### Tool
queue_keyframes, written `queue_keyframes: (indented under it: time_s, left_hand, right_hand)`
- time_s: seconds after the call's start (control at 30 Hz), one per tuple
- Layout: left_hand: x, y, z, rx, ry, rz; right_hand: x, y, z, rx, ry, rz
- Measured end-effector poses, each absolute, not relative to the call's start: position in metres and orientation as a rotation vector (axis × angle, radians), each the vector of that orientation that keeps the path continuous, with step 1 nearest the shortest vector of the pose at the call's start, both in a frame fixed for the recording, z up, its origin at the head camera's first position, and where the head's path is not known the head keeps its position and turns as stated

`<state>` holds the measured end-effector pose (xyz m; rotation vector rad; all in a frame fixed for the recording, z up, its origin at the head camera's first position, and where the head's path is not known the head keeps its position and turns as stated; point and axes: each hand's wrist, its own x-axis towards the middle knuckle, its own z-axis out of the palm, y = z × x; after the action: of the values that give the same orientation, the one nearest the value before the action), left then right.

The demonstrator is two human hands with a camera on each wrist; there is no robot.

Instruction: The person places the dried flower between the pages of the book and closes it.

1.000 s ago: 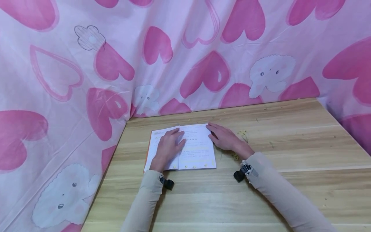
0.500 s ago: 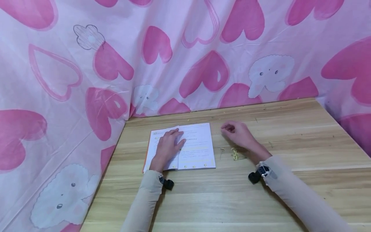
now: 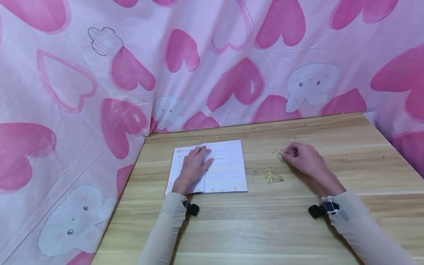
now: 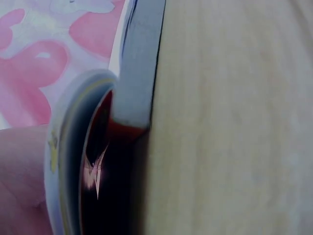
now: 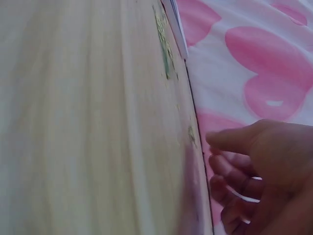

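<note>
An open book (image 3: 228,169) with printed white pages lies on the table. My left hand (image 3: 193,165) rests across its left page and fold, fingers extended. In the left wrist view, part of that hand (image 4: 22,181) shows beside a curved-up page and the book's page block (image 4: 139,63). Right of the book, my right hand (image 3: 306,158) is beside a small sprig of dried yellow flowers (image 3: 277,152). Its fingers are loosely bent. The right wrist view shows the right hand (image 5: 264,171) with nothing visible between thumb and fingers; the sprig (image 5: 191,135) lies just beyond the fingertips.
More yellow flower sprigs (image 3: 273,176) lie between the book and the right hand, with one small sprig (image 3: 254,173) nearest the book. Small plant bits are scattered on the wooden table (image 3: 251,224). A pink heart-patterned cloth (image 3: 185,84) hangs along the back and left.
My right hand has left the book's right edge and moved rightward past the sprigs, coming down beside the far one. The left hand stays on the book.
</note>
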<state>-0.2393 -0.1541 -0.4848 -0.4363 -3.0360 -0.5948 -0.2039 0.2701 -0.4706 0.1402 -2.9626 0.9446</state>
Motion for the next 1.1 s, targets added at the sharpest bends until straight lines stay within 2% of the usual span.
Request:
queue_keyframes:
  time_s: [0.4, 1.1]
  left_hand:
    - [-0.239, -0.149, -0.484, -0.440, -3.080, -0.512]
    - [-0.236, -0.149, -0.483, -0.448, -3.062, -0.535]
  right_hand:
    - [-0.199, 0.279, -0.473, 0.143, -3.033, 0.988]
    - [-0.200, 0.266, -0.472, 0.155, -3.009, 1.068]
